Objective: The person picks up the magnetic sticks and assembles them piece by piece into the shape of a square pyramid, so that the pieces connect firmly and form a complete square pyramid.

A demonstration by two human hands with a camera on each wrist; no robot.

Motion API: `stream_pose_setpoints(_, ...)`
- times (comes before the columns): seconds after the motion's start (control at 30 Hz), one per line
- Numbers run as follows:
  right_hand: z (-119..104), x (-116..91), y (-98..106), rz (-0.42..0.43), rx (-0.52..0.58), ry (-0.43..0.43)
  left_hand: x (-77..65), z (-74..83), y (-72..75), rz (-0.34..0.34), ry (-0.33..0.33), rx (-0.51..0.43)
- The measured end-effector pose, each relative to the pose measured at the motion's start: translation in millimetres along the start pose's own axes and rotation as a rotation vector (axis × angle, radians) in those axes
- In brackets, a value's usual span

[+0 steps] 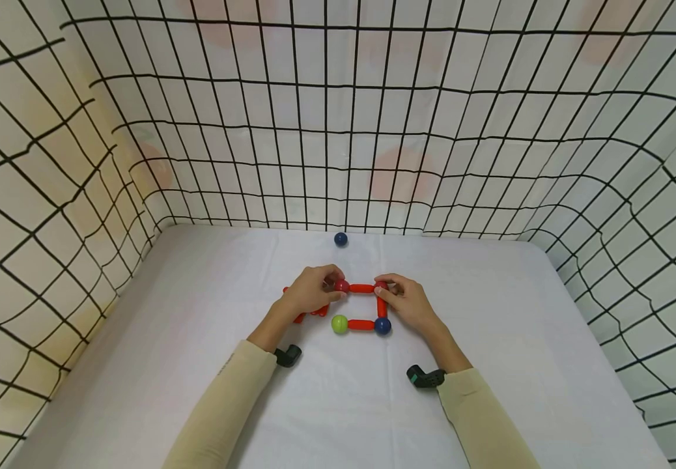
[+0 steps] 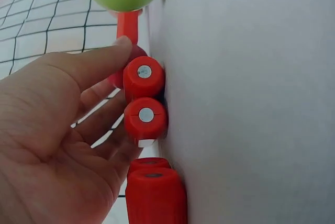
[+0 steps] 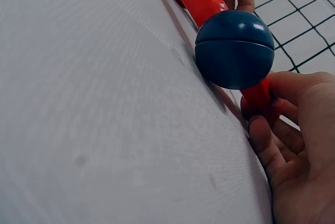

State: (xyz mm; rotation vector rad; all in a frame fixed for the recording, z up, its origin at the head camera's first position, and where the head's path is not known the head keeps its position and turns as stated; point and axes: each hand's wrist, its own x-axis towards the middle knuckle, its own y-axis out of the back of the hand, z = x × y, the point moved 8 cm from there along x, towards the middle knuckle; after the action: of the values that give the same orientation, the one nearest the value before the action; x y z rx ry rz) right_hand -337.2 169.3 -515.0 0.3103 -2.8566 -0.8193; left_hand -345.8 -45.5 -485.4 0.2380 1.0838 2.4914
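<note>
On the white table lies a three-sided shape of magnetic rods and balls. My left hand [image 1: 312, 288] pinches the red ball [image 1: 342, 286] at its far left corner. A red rod [image 1: 362, 288] joins that ball to another red ball [image 3: 269, 112], which my right hand [image 1: 411, 303] holds between thumb and fingers. From there a second red rod [image 1: 381, 308] runs toward me to a blue ball [image 3: 234, 49]. The near red rod [image 1: 361, 325] links the blue ball to a lime green ball [image 1: 340, 324]. The left side between green and red balls has no rod.
Several loose red rods [image 2: 146, 115] lie beside and under my left hand, partly hidden by it. A separate dark blue ball [image 1: 340, 239] sits near the table's far edge. Black netting [image 1: 326, 124] over white cloth surrounds the table [image 1: 338, 404] at the back and sides.
</note>
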Motion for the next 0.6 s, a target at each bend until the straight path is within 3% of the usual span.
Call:
stream_pose_setpoints(0.3,0.4,-0.2,0.6,0.014,0.004,-0.010,1.0,-0.9,-1.1,-0.004,0.002,0.011)
stream_pose_setpoints(0.6,-7.6,6.5,-3.0,0.030,-0.092,0.039,-0.2,-2.0,0.8,0.012,0.011,0.016)
